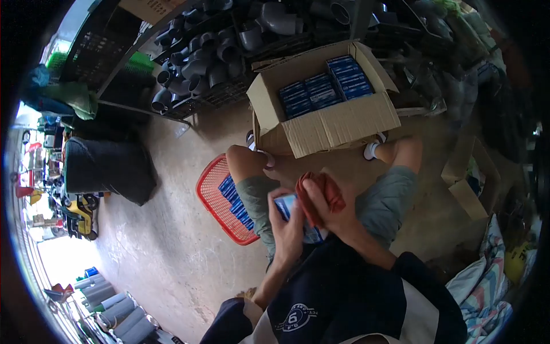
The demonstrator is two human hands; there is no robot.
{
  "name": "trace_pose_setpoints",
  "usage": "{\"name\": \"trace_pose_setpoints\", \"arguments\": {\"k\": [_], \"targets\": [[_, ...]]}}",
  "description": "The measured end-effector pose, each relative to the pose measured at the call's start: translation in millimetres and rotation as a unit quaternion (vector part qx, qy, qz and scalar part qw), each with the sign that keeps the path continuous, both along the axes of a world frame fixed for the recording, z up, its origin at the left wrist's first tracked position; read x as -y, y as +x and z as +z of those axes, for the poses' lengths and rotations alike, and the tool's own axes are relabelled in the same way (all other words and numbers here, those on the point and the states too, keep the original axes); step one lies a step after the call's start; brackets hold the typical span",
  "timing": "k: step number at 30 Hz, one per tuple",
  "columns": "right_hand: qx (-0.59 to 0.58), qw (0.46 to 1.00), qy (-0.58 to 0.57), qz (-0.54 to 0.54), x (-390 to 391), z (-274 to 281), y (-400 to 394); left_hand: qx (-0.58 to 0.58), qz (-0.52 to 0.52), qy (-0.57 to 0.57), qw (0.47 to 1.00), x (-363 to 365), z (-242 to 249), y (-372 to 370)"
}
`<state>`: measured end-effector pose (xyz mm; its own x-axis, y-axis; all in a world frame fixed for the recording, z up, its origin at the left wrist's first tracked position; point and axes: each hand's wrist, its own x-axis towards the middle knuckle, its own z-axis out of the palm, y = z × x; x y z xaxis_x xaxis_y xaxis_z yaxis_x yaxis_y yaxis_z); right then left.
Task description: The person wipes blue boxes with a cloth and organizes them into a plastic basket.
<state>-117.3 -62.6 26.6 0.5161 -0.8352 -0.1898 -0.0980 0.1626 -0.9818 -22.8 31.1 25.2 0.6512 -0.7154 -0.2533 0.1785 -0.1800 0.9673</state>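
Observation:
In front of my lap, my left hand (287,232) is closed around a small blue-and-white box (284,204). My right hand (339,217) grips a bunched red cloth (327,192) right beside the box, and the cloth overlaps part of it in this view. More blue-and-white surface shows below, between the two hands. By my left leg a red plastic basket (209,198) holds several blue boxes (234,200). Ahead of my feet stands an open cardboard carton (338,129) with stacks of similar blue boxes (321,90) inside.
Grey pipe fittings (203,60) fill black crates on a rack behind the carton. A dark wrapped bundle (109,166) stands on the floor to the left, with grey pipes (126,318) at lower left. A smaller open carton (471,186) and a striped sack (484,281) lie on the right.

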Motion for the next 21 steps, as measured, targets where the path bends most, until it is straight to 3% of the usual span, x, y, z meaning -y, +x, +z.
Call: {"name": "trace_pose_setpoints", "arguments": {"k": [2,4,6,7,10,12,14,17,18,19,21], "targets": [[0.024,0.994,-0.102,0.027,-15.1,-7.2,-7.6,0.003,0.083,-0.017,0.996,12.7,-5.6,13.9],[0.046,0.992,-0.105,0.05,-21.6,-13.5,-14.9,-0.038,0.094,-0.004,0.995,17.6,-2.6,22.1],[0.069,0.995,0.001,0.068,-22.9,-18.1,-23.8,-0.112,0.088,-0.021,0.99,13.8,6.3,13.3],[0.069,0.997,0.007,0.018,-21.1,-19.3,-21.9,-0.169,0.025,-0.033,0.985,4.3,-0.9,13.3],[0.073,0.991,0.093,-0.07,-11.9,-19.6,-17.3,-0.083,-0.04,-0.077,0.993,6.7,-5.7,-4.1],[0.089,0.969,0.228,-0.04,-1.8,-15.4,-19.4,-0.021,-0.067,-0.024,0.997,12.2,2.7,-4.0],[0.106,0.991,0.064,-0.056,-4.8,-12.3,-15.6,-0.015,-0.062,0.008,0.998,19.3,7.8,-2.9],[0.056,0.975,-0.211,-0.047,-1.6,-1.0,-14.0,-0.193,-0.052,-0.036,0.979,17.3,-2.4,3.7],[0.034,0.968,-0.247,-0.04,-5.8,-8.8,-12.2,-0.248,-0.041,-0.049,0.967,17.1,0.0,3.6],[0.012,0.958,-0.283,-0.036,-9.9,-15.7,-10.2,-0.229,-0.006,-0.02,0.973,21.2,-3.7,1.4],[0.035,0.986,-0.16,-0.016,-1.5,-23.5,-8.4,0.013,-0.064,0.008,0.998,17.9,-8.0,-3.1]]}}
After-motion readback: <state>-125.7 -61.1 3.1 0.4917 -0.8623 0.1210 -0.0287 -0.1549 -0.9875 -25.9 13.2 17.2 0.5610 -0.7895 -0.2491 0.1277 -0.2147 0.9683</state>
